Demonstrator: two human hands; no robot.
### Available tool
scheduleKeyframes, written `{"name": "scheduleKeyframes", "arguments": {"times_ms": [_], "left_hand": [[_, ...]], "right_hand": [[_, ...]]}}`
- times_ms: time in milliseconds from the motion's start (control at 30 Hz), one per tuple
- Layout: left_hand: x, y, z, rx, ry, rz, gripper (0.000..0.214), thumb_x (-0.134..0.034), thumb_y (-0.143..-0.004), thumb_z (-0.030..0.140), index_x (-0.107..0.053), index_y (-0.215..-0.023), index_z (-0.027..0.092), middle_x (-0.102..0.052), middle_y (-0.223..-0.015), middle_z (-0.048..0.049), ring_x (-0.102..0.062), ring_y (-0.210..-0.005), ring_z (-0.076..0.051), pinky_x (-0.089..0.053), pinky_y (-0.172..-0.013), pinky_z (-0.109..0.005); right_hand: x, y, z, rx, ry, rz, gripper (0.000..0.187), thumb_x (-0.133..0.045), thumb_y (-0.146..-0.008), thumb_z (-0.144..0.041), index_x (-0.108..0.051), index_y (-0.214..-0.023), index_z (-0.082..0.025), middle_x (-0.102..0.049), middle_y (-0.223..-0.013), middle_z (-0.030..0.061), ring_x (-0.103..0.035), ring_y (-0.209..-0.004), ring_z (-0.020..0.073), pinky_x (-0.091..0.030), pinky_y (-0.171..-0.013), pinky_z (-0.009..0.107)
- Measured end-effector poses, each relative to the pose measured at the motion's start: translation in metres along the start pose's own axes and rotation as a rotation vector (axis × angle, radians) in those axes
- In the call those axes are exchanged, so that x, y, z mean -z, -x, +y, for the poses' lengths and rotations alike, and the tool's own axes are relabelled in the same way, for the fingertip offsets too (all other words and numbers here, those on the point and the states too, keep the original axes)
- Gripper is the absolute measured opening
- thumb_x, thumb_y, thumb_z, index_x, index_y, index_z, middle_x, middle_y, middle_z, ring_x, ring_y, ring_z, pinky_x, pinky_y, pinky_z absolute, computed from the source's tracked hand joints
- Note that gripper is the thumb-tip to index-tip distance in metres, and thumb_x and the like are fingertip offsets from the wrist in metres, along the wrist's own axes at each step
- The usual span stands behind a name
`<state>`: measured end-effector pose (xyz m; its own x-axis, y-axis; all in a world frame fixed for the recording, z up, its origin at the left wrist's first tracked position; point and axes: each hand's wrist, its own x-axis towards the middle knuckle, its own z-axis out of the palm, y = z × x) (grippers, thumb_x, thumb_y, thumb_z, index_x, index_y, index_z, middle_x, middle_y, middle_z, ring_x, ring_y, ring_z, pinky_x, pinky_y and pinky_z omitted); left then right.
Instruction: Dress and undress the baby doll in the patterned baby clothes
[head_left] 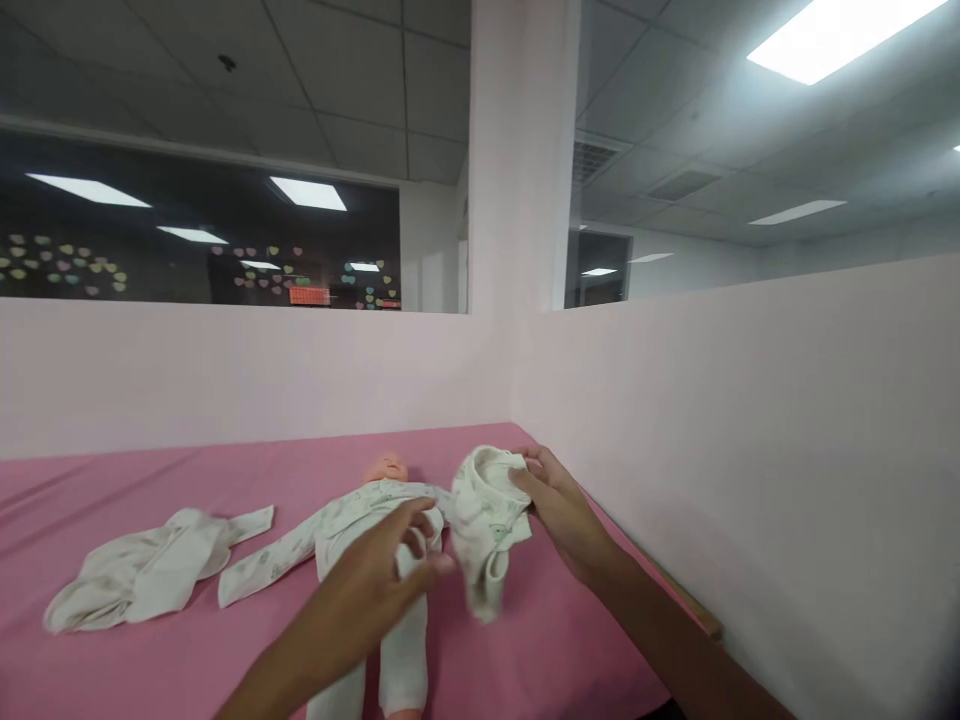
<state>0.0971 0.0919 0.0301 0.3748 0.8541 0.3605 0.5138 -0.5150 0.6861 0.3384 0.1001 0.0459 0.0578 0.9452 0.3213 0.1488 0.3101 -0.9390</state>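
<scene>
A small white baby garment with a pale green print hangs bunched above the bed. My right hand pinches its upper right edge near a round opening. To the left of it, my left hand is held with fingers curved and apart, and nothing shows between them. Beneath and beyond my left hand lies a baby doll on its back, wearing a printed white top with long sleeves and white trousers. My left hand hides part of the doll's middle.
The pink-covered bed meets pale walls at the back and right. Another white garment lies crumpled to the doll's left in the view. Windows sit above both walls. A wooden edge shows along the right side.
</scene>
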Motion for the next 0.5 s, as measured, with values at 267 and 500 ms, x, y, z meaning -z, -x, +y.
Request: {"name": "scheduleKeyframes", "arguments": {"times_ms": [267,500], "left_hand": [[0.0,0.029,0.048,-0.153,0.292,0.052,0.051,-0.059,-0.083,0.031,-0.049,-0.133,0.029,-0.068,-0.11,-0.0042,-0.063,-0.084,-0.02,-0.053,-0.072,-0.028],[-0.003,0.053,0.024,-0.123,0.028,-0.029,0.048,-0.061,-0.076,0.031,-0.055,-0.123,0.03,-0.071,-0.086,-0.0029,-0.063,-0.068,-0.021,-0.049,-0.058,-0.027]], "right_hand": [[-0.053,0.076,-0.063,0.157,-0.125,-0.253,0.037,-0.06,-0.087,-0.027,-0.05,-0.123,-0.026,-0.064,-0.104,0.0035,-0.061,-0.093,0.0168,-0.053,-0.082,0.032],[-0.056,0.094,-0.044,0.195,0.157,-0.296,0.088,-0.077,-0.064,-0.016,-0.039,-0.142,-0.03,-0.053,-0.134,0.0086,-0.054,-0.119,0.0288,-0.053,-0.093,0.042]]}}
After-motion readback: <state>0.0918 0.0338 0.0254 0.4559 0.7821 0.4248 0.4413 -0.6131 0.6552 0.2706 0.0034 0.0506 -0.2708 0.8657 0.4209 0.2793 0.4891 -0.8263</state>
